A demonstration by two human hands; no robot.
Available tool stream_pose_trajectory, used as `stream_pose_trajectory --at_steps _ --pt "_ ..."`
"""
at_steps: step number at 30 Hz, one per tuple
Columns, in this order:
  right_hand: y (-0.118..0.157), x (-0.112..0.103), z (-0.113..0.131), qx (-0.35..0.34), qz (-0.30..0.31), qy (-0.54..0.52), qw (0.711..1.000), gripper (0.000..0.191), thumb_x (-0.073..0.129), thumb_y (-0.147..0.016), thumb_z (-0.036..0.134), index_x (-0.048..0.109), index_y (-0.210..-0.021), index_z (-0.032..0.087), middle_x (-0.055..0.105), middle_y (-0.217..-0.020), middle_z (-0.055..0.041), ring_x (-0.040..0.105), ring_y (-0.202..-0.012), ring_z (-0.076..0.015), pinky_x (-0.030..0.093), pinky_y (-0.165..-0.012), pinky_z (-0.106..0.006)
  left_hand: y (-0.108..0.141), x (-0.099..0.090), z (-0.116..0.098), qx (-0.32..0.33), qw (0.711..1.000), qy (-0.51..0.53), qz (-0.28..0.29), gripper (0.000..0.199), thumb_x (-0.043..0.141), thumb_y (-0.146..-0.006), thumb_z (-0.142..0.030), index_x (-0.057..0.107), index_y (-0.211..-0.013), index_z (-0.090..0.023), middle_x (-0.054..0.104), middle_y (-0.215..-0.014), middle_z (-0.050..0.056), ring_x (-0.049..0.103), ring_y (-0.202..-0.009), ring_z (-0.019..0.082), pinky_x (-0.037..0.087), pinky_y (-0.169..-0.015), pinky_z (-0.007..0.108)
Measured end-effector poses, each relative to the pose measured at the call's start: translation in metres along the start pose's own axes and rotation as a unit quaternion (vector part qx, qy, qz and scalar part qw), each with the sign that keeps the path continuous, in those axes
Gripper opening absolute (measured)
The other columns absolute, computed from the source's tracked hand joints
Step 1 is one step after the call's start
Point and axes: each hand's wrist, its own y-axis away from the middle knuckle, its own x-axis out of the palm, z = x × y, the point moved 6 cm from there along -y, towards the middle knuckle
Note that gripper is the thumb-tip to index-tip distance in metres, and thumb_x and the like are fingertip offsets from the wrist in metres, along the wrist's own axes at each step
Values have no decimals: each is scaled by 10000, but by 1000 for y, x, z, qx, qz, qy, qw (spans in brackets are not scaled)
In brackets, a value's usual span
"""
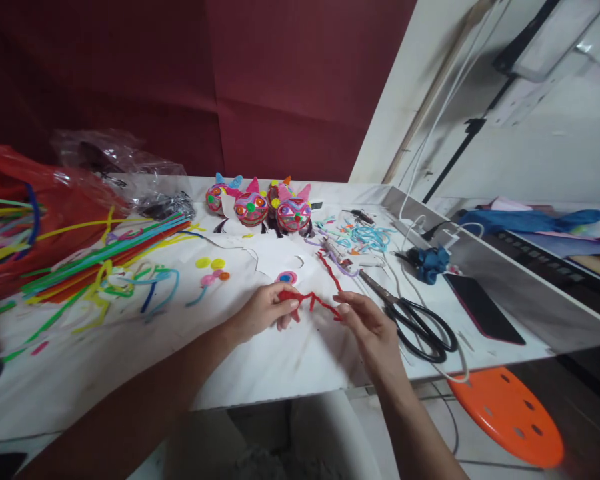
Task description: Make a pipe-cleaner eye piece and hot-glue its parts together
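Observation:
A bent red pipe cleaner [313, 298] stretches between my two hands, above the white table. My left hand [267, 308] pinches its left end, where the red strands bunch together. At its right end, the fingers of my right hand [367, 323] close on the strand. Another red length [330, 270] runs from my right fingertips up towards the back; whether it joins the held piece I cannot tell. Just beyond my left hand lies a pink and blue disc [287, 277]. Large black-handled scissors [415, 320] rest right beside my right hand.
Several painted cat-like heads [251, 209] stand at the back. Coloured pipe cleaners [115, 257] and a red bag [10, 220] are on the left. Blue scraps [370, 237], cables, a dark phone [483, 309] and a raised edge are right. An orange stool [510, 417] stands below.

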Motion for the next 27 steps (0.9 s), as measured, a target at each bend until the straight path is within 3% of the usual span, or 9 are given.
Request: stream_pose_trajectory --at_steps 3,7,11,15,19,24,27 --pt "3 11 9 -115 51 125 984 315 722 -815 446 728 -1031 217 762 -1030 -106 697 -877 -266 542 -796 -408 2 2 1 -20 999 15 20 413 745 -752 -480 580 -932 -147 662 -587 4 495 -417 88 378 -431 218" --pt "10 25 11 -226 89 234 941 218 567 -947 336 742 -1012 224 763 -864 -83 694 -764 -244 536 -715 -387 5 7 3 -48 998 7 40 385 766 -729 -466 570 -852 -159 694 -647 39 539 -476 102 397 -460 219" --pt "16 32 16 -293 75 255 918 224 538 -972 289 748 -991 213 741 -754 -66 680 -666 -222 534 -639 -350 7 9 6 -55 998 -27 32 398 798 -684 -492 600 -807 -169 618 -587 -3 540 -494 115 428 -471 232" --pt "24 39 24 -316 76 218 920 198 566 -961 280 752 -1008 235 770 -837 -73 724 -732 -225 569 -674 -338 9 11 6 -42 997 -55 23 394 738 -732 -549 619 -750 -174 574 -559 -9 503 -461 107 410 -443 233" --pt "29 43 20 -267 83 169 945 173 624 -925 299 757 -1022 247 776 -894 -65 726 -755 -223 581 -689 -340 10 10 4 -11 998 -67 6 385 652 -811 -550 586 -710 -184 578 -538 12 499 -432 113 397 -427 238" --pt "28 38 -7 -100 79 79 989 230 728 -830 401 789 -989 247 777 -919 -73 706 -765 -232 561 -641 -334 9 10 1 15 998 -54 -3 404 614 -830 -594 574 -754 -199 564 -551 7 485 -423 117 384 -417 240" --pt "25 38 -20 13 79 21 997 276 811 -714 456 810 -865 225 772 -779 -72 677 -664 -221 550 -618 -339 9 12 -4 26 1000 -2 8 482 643 -788 -669 569 -740 -196 564 -568 6 482 -419 107 386 -412 241"
